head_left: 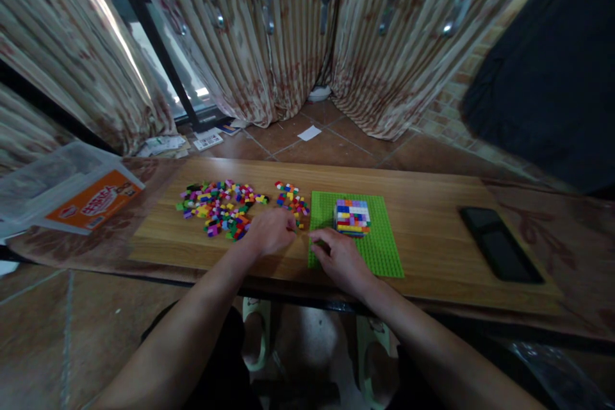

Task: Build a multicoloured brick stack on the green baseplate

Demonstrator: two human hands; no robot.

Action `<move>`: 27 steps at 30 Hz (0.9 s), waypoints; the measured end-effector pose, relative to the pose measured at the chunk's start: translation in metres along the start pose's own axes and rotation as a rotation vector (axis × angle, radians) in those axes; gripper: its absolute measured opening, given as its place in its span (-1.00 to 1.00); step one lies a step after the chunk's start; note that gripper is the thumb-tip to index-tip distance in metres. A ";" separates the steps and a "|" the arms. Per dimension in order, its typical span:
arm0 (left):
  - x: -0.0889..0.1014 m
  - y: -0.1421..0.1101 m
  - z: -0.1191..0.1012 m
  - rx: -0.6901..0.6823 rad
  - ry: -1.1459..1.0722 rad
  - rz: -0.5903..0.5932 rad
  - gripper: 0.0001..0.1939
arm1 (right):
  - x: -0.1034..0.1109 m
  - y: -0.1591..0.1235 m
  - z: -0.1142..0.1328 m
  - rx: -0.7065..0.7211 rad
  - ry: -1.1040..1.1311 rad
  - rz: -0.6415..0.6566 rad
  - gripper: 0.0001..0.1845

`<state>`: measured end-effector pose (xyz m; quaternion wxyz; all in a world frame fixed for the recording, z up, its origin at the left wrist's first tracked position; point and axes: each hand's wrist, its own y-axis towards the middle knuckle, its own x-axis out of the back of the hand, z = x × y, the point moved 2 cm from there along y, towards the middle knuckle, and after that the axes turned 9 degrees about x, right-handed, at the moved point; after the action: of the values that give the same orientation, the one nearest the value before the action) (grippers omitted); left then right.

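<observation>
My left hand (273, 230) is curled closed beside the small heap of toy bricks (291, 193); whatever its fingers may hold is hidden. Over the left edge of the green baseplate (384, 230), my right hand (340, 257) has thumb and forefinger pinched together. Any piece between them is too small to name. On the baseplate stands a block built of multicoloured bricks (352, 216), just beyond my right hand. A larger spread of loose bricks (221, 205) lies to the left of my left hand.
A dark tablet-like device (500, 243) lies at the right of the wooden board (423, 205). At the far left is a clear plastic box (72, 166) with an orange label. Curtains (288, 57) hang behind, with papers (208, 139) on the tiled floor.
</observation>
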<state>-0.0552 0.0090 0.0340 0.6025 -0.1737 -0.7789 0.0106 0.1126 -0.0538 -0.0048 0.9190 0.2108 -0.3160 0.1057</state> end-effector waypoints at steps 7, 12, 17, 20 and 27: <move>0.003 0.000 -0.004 -0.080 -0.087 -0.024 -0.89 | 0.004 0.001 0.003 0.019 0.013 -0.015 -0.79; 0.007 0.000 -0.010 -0.230 -0.595 0.012 -0.93 | 0.021 0.005 0.010 0.064 0.066 -0.162 -0.82; 0.003 0.000 -0.025 -0.285 -0.862 0.050 -0.95 | 0.039 0.005 0.011 0.070 0.097 -0.280 -0.84; 0.001 -0.002 -0.037 -0.309 -0.934 0.046 -0.96 | 0.046 0.006 0.010 0.059 0.118 -0.304 -0.86; -0.002 -0.001 -0.055 -0.335 -0.834 -0.161 -0.96 | 0.053 0.006 -0.004 -0.028 0.264 -0.370 -0.86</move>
<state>-0.0028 -0.0036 0.0473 0.1998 -0.1886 -0.9570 -0.0931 0.1542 -0.0429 0.0278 0.9589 0.2368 -0.1504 -0.0423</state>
